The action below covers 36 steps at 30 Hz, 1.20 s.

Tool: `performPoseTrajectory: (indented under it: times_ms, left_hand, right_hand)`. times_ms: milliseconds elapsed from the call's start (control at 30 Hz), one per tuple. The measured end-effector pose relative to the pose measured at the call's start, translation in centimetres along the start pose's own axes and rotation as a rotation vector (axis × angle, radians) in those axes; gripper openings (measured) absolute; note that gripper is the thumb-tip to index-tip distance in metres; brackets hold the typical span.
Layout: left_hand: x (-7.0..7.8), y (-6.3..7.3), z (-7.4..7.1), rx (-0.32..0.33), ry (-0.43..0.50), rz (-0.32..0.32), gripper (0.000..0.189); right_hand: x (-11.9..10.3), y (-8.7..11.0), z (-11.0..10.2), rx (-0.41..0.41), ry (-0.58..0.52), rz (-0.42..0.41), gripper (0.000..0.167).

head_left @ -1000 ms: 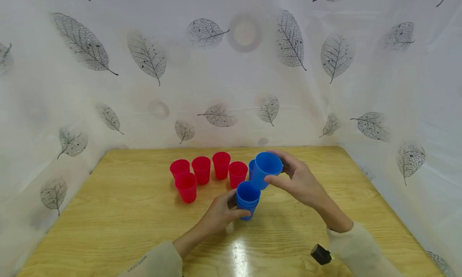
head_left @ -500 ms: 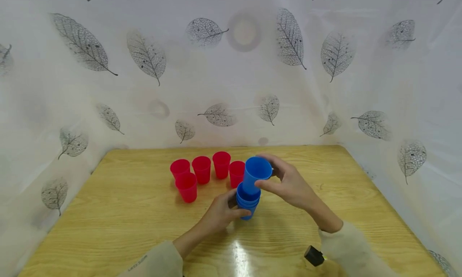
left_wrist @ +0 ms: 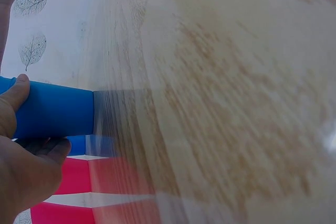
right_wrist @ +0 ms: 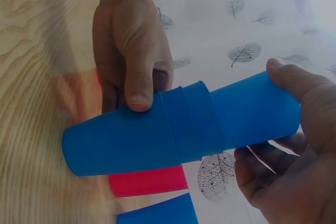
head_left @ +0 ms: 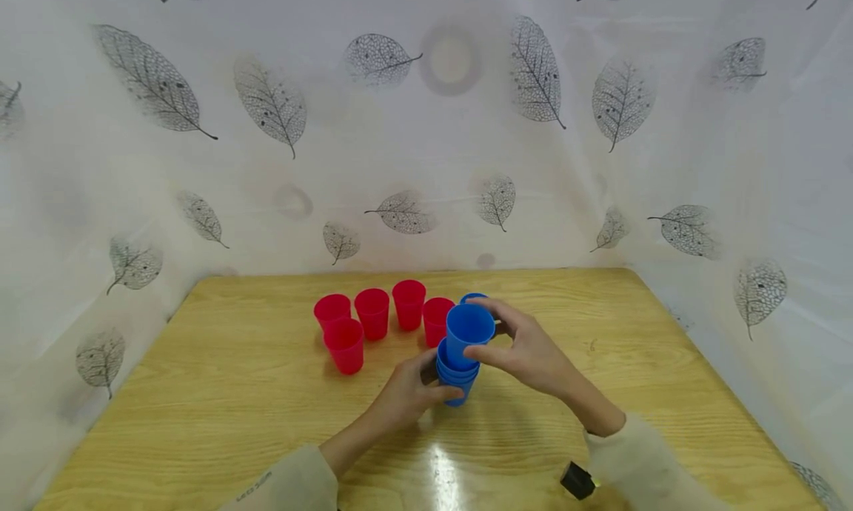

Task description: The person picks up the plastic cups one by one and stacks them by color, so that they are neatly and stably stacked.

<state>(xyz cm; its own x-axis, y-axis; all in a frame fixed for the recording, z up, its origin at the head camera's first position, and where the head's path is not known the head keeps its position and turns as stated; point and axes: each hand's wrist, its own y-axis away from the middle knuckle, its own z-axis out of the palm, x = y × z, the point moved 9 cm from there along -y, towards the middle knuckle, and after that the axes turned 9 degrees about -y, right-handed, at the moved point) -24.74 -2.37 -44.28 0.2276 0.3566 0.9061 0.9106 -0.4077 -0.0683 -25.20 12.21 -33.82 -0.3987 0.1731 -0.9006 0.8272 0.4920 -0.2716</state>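
Note:
Near the middle of the table, my left hand (head_left: 406,394) grips a nested stack of blue cups (head_left: 456,389), its thumb round the front. My right hand (head_left: 536,354) holds another blue cup (head_left: 460,348) by its sides, mouth up. That cup's lower end sits inside the stack's top cup, with much of its wall showing above, as the right wrist view makes plain in the raised cup (right_wrist: 252,111) and the stepped rims of the stack (right_wrist: 121,142). Behind my right hand's fingers stands one more blue cup (head_left: 474,298), mostly hidden.
Several red cups stand upright left of and behind the stack, among them a front one (head_left: 345,348) and one close to the blue cups (head_left: 437,320). A leaf-patterned sheet (head_left: 426,141) encloses the wooden table (head_left: 233,392). A small black object (head_left: 577,481) is by the right sleeve.
My right hand has moved left and down, bringing its blue cup from beside the stack into the stack's mouth. My left hand has kept its grip in place.

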Motion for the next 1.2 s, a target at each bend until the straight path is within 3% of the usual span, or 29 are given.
performPoseTrajectory:
  times_ms: [533,833,1000,1200]
  left_hand:
    - [0.1,0.0,0.0,-0.005,-0.016,-0.003,0.066]
    - [0.1,0.1,0.0,0.001,-0.037,-0.006,0.065]
    - [0.0,0.0,0.0,0.003,-0.024,-0.002,0.065]
    - [-0.2,0.0,0.0,-0.001,-0.021,-0.005,0.065]
  right_hand:
    - [1.9,0.6,1.2,-0.002,0.054,0.031,0.065]
    - [2.0,0.7,1.4,-0.012,0.058,-0.010,0.068]
    - [1.9,0.8,1.1,0.003,0.047,-0.035,0.063]
    - [2.3,0.8,-0.6,0.077,0.043,-0.031,0.050]
